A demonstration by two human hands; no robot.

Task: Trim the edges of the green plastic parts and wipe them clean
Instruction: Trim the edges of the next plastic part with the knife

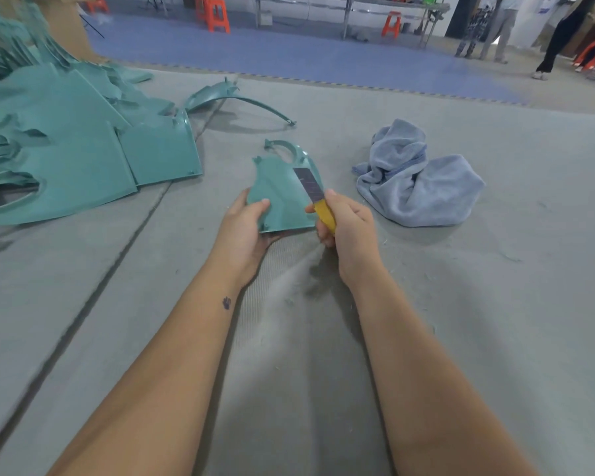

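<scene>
My left hand (244,228) holds a small green plastic part (282,197) from below, thumb on its face, a little above the grey mat. My right hand (344,228) grips a yellow utility knife (318,201); its dark blade is extended and lies along the part's right edge. A crumpled grey-blue cloth (416,180) lies on the mat to the right of the hands. A curved green part (227,97) lies farther back.
A large pile of green plastic parts (66,149) fills the left side. Grey mats (495,304) cover the floor, with plastic shavings scattered near the hands. Beyond are blue flooring, orange stools (217,13), metal tables and several standing people (502,25).
</scene>
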